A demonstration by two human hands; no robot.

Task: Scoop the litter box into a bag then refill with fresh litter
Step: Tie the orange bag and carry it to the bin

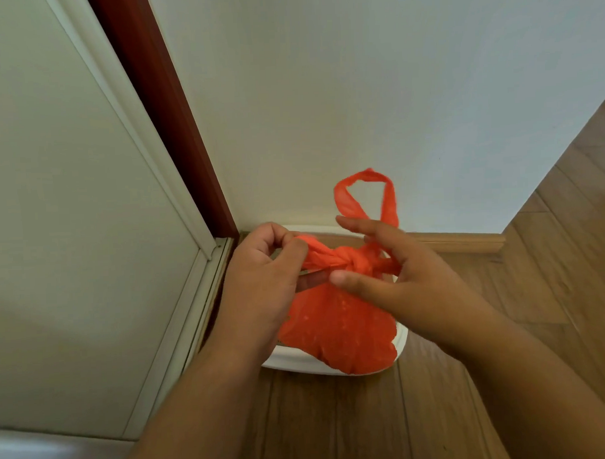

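Observation:
An orange plastic bag (339, 327), bulging and knotted at its top, hangs in front of me over a white litter box (299, 365), which it mostly hides. My left hand (262, 285) pinches one bag handle to the left of the knot between thumb and curled fingers. On the right of the knot my right hand (399, 277) holds the other handle, its loop sticking up above the fingers; the index finger is straight and the thumb presses by the knot. What is in the box is hidden.
The litter box stands on a wooden floor (335, 420) against a white wall (358, 90) with a wooden baseboard (466, 242). A white door (71, 237) with a dark red frame (166, 114) is to the left. More floor runs off to the right.

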